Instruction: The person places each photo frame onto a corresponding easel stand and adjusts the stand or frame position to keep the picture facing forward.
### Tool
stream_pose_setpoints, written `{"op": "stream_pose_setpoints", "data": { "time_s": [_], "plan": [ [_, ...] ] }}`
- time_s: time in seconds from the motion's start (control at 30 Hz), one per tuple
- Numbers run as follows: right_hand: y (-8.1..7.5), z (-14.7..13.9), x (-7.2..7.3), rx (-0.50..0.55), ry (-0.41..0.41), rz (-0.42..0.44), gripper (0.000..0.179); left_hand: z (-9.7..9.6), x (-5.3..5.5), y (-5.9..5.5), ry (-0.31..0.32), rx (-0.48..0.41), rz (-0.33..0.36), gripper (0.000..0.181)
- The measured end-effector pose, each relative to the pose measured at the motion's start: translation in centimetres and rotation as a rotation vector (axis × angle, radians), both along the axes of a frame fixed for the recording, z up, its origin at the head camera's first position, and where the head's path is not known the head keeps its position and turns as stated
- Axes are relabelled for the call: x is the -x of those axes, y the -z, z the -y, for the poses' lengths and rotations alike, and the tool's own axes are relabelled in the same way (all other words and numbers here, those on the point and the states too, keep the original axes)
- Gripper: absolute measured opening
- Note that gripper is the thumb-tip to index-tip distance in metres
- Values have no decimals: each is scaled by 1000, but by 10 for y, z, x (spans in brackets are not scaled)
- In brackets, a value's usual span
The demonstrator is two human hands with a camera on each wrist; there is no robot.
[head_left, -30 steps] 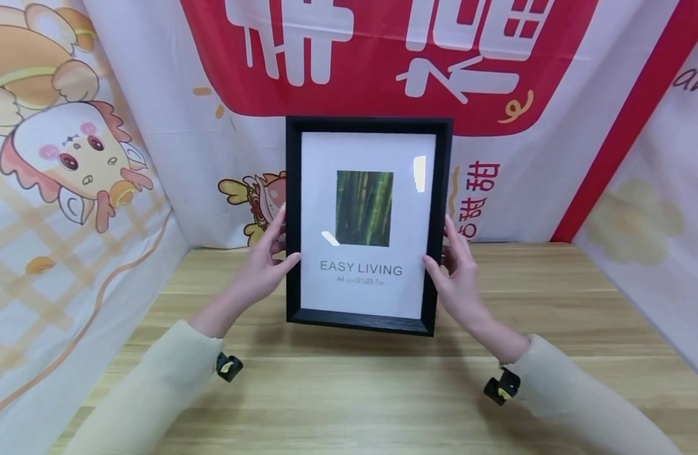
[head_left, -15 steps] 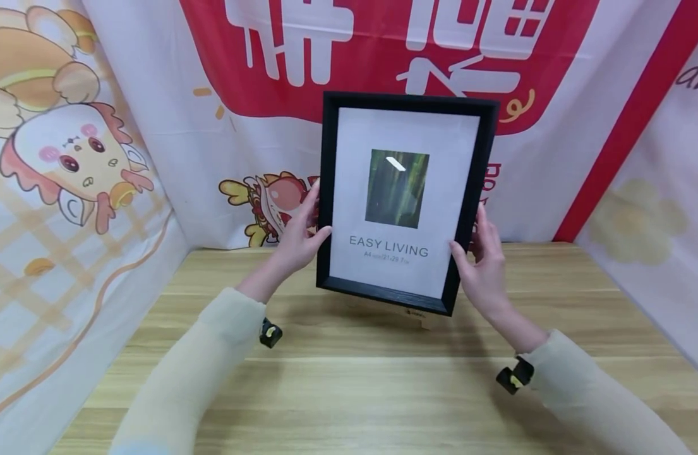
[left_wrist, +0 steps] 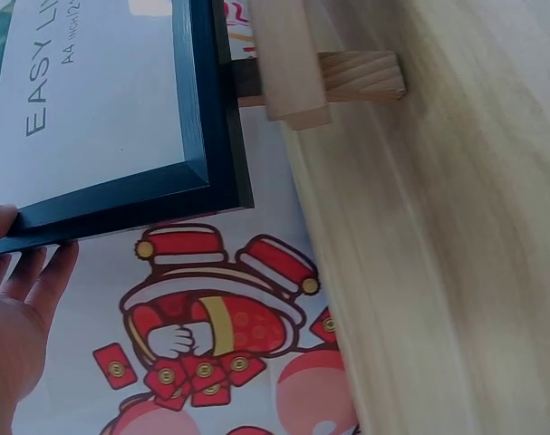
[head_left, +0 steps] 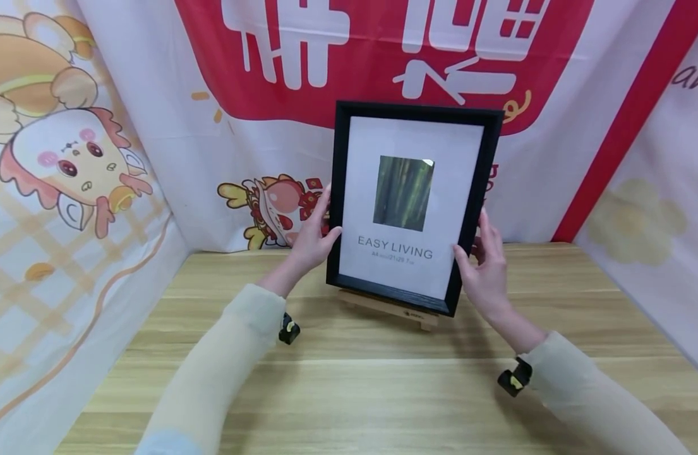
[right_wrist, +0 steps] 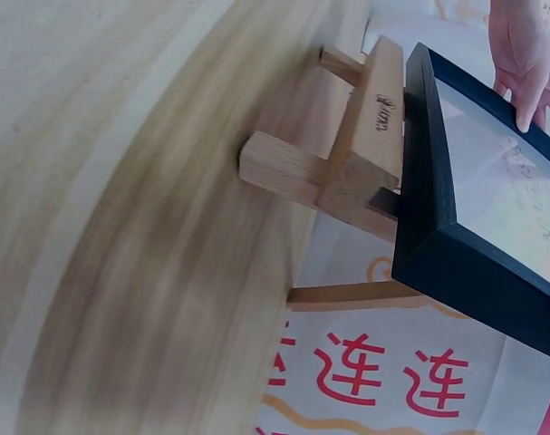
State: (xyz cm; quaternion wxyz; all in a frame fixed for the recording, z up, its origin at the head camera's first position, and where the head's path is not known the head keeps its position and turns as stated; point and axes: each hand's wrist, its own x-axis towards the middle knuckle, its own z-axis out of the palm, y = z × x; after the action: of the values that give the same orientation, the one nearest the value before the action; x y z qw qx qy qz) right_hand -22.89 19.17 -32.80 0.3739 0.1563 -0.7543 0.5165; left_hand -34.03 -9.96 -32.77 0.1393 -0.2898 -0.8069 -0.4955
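A black picture frame with a bamboo picture and the words "EASY LIVING" stands nearly upright, turned a little clockwise. My left hand grips its left side, thumb on the front edge and fingers behind. On the opposite side my right hand holds it the same way. Beneath the frame shows the ledge of a small wooden easel; the rest is mostly hidden behind the frame. In the right wrist view, the frame's lower edge is right by the easel ledge; whether its weight rests there I cannot tell.
The easel's feet stand on a wood-grain table. Close behind the frame hangs a printed cloth with red and white lettering. More printed cloth borders the left side, and another the right.
Both hands have carried the frame to the right and tilted it clockwise, lifting it and then lowering it slightly. The wooden easel ledge, hidden at first, now shows under it.
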Motion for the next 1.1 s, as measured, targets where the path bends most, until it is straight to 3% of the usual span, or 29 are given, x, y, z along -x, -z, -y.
{"op": "stream_pose_setpoints", "data": {
  "time_s": [0.3, 0.57, 0.9, 1.1],
  "plan": [
    [32, -13, 25, 9, 9, 40, 80, -2, 3, 11, -28, 12, 25, 86],
    [39, -19, 33, -11, 29, 52, 79, -4, 8, 13, -17, -10, 31, 86],
    [38, -21, 32, 0, 25, 129, 79, -5, 11, 16, -7, -81, 72, 79],
    [44, -22, 13, 23, -40, 265, 81, 3, 3, 32, -11, -132, 202, 79]
  ]
}}
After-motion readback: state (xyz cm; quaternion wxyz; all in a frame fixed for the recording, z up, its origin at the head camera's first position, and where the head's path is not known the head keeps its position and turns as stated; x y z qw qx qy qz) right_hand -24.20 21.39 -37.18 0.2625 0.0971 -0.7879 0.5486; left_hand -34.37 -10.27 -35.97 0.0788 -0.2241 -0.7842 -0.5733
